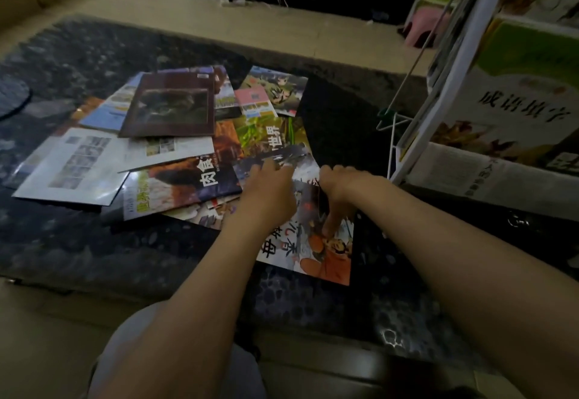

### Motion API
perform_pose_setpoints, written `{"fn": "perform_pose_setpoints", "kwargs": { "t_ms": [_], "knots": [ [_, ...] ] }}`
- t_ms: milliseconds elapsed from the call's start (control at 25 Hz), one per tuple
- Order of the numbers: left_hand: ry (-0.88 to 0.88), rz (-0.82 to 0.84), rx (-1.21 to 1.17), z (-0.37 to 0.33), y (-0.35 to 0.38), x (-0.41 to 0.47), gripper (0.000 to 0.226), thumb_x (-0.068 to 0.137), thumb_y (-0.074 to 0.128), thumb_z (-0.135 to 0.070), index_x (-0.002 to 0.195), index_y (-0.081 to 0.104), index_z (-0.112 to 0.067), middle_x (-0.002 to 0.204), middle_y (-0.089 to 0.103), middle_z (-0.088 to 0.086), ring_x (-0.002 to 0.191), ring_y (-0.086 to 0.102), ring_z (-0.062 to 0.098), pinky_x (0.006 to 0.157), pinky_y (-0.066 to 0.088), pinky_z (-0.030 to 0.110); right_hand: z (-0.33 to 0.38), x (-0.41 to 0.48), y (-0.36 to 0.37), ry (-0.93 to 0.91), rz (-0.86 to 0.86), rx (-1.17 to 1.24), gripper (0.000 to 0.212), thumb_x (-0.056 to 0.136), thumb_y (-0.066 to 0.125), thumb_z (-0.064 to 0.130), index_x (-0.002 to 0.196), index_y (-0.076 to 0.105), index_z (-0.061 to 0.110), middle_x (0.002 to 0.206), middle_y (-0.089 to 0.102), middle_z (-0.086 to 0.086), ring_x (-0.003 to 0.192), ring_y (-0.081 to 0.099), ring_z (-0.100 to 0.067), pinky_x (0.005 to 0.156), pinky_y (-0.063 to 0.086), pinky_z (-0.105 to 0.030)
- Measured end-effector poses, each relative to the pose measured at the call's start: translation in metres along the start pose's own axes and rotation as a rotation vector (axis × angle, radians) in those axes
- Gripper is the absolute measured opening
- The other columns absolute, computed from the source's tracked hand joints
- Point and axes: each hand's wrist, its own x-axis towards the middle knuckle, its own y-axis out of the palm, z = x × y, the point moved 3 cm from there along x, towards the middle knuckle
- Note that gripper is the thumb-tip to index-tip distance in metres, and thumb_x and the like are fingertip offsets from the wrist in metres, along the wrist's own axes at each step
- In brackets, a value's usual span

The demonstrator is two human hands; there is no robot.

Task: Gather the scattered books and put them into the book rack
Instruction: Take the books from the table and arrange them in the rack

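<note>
Legible text, as we read it:
- 肉食, white, on the dark brown book cover.
- 世界, on the green book cover just beside it.
- 成语填字, black, on the white-and-green book standing in the book rack.
- Large dark characters on the orange cartoon book: we cannot make them out.

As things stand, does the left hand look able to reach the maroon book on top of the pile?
Probably yes. The maroon book lies uncovered atop the pile, beyond the left hand, nothing standing between. That hand rests on the cartoon-cover book.
</note>
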Motion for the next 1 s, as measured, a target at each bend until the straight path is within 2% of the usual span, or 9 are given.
{"fn": "perform_pose_setpoints", "kwargs": {
  "t_ms": [200,360,440,520,640,720,840,960,1000],
  "knots": [
    [0.104,0.011,0.069,-0.015,0.004,0.000,0.053,0.091,0.041,-0.042,0.141,0.045,-0.024,0.140,0.044,0.006,0.131,0.035,0.033,0.103,0.026,0.046,0.001,-0.002,-0.002,-0.016,-0.056,-0.001,0.100,0.060,0.093,0.043,0.133,0.033,0.011,0.129,0.049,-0.012,0.118,0.053,-0.034,0.088,0.045,-0.044],
    [0.161,-0.006,0.089,-0.020,0.002,-0.002,0.048,0.089,0.050,-0.042,0.133,0.048,-0.023,0.119,0.045,0.007,0.116,0.042,0.030,0.096,0.027,0.044,-0.003,-0.014,0.004,-0.066,-0.168,0.011,0.105,0.050,0.093,0.054,0.127,0.032,0.016,0.123,0.047,-0.009,0.114,0.054,-0.033,0.087,0.045,-0.046],
    [0.164,-0.046,0.039,-0.020,-0.005,-0.002,0.034,0.091,0.053,-0.037,0.122,0.055,-0.022,0.109,0.043,0.006,0.107,0.044,0.029,0.089,0.027,0.041,-0.008,-0.018,0.008,-0.090,-0.252,0.135,0.095,0.055,0.090,0.055,0.122,0.032,0.020,0.118,0.044,-0.006,0.108,0.055,-0.030,0.082,0.045,-0.045],
    [0.121,-0.115,-0.040,-0.015,-0.015,-0.001,0.026,0.094,0.054,-0.034,0.115,0.055,-0.020,0.110,0.045,0.006,0.105,0.048,0.029,0.087,0.028,0.040,-0.012,-0.023,0.010,-0.116,-0.382,0.331,0.080,0.065,0.085,0.050,0.120,0.032,0.024,0.116,0.042,-0.003,0.105,0.056,-0.028,0.081,0.050,-0.045],
    [0.039,-0.224,-0.153,-0.002,-0.031,-0.002,0.022,0.098,0.051,-0.035,0.112,0.051,-0.019,0.113,0.053,0.004,0.104,0.053,0.030,0.088,0.034,0.045,-0.017,-0.031,0.013,-0.078,-0.577,0.698,0.094,0.074,0.083,0.034,0.145,0.021,0.030,0.135,0.042,-0.007,0.119,0.053,-0.028,0.096,0.050,-0.046],
    [-0.014,-0.241,-0.258,0.002,-0.037,-0.004,0.018,0.100,0.049,-0.034,0.107,0.046,-0.018,0.098,0.055,0.000,0.093,0.054,0.028,0.080,0.034,0.041,-0.020,-0.034,0.016,-0.054,-0.630,0.852,0.095,0.077,0.081,0.029,0.149,0.020,0.027,0.135,0.051,-0.007,0.120,0.055,-0.026,0.098,0.049,-0.042],
    [-0.044,-0.222,-0.379,0.001,-0.038,-0.006,0.017,0.101,0.048,-0.032,0.103,0.039,-0.018,0.082,0.048,-0.006,0.080,0.048,0.023,0.068,0.030,0.036,-0.025,-0.043,0.010,-0.058,-0.656,0.799,0.064,0.078,0.079,0.025,0.130,0.042,0.028,0.113,0.061,-0.001,0.104,0.062,-0.025,0.087,0.053,-0.042],
    [0.021,-0.244,-0.588,-0.003,-0.039,-0.006,0.018,0.098,0.053,-0.024,0.110,0.041,-0.019,0.085,0.052,-0.011,0.085,0.059,0.023,0.064,0.037,0.033,-0.026,-0.054,-0.009,-0.090,-0.775,0.537,0.071,0.083,0.071,0.019,0.143,0.035,0.033,0.113,0.052,-0.006,0.102,0.055,-0.028,0.087,0.050,-0.043],
    [0.070,-0.265,-0.641,-0.005,-0.041,-0.007,0.028,0.096,0.057,-0.021,0.119,0.040,-0.022,0.092,0.056,-0.010,0.090,0.061,0.019,0.066,0.042,0.030,-0.024,-0.057,-0.014,-0.100,-0.823,0.397,0.075,0.085,0.069,0.017,0.147,0.031,0.035,0.109,0.048,-0.006,0.098,0.053,-0.028,0.086,0.048,-0.043]
  ]
}}
